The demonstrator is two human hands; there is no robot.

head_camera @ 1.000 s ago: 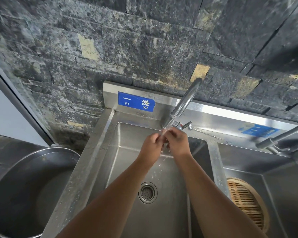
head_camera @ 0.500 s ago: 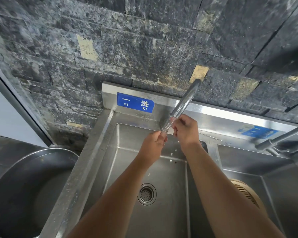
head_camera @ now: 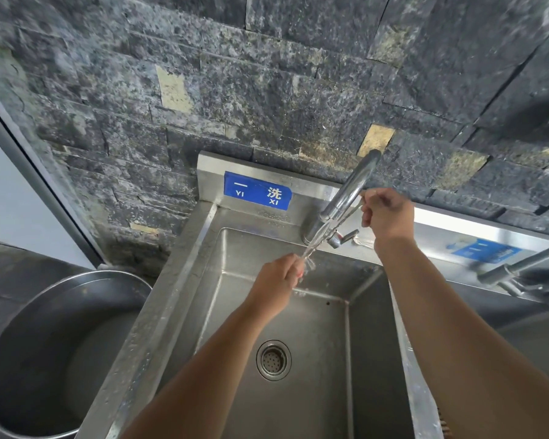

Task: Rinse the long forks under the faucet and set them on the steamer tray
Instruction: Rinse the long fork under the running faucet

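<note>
We have the long forks (head_camera: 309, 253) under the running faucet (head_camera: 346, 194). They are thin and blurred by the water, so we cannot count them. Their lower ends sit in our left hand (head_camera: 278, 280), whose fingers are curled round them just below the spout. The shafts seem to slant up beside the faucet neck to our right hand (head_camera: 389, 213), where thumb and forefinger appear to pinch the upper ends while the other fingers are curled in. Both hands hang over the sink basin (head_camera: 229, 280), with the drain strainer (head_camera: 273, 359) directly below.

The main risk, as we judge it, is slip. Wet, slender metal held only at its ends could slide out of the right hand's light pinch and clatter into the basin, so the forks would need rinsing again. They also run very close to the faucet neck and its lever (head_camera: 346, 237); a careless twist could knock them against either and jar our grip.

Only a slatted sliver at the bottom right edge, past the basin's right wall, may be the steamer tray (head_camera: 442, 423). Carrying dripping forks across that wall without looking could catch the tines on it.
</note>
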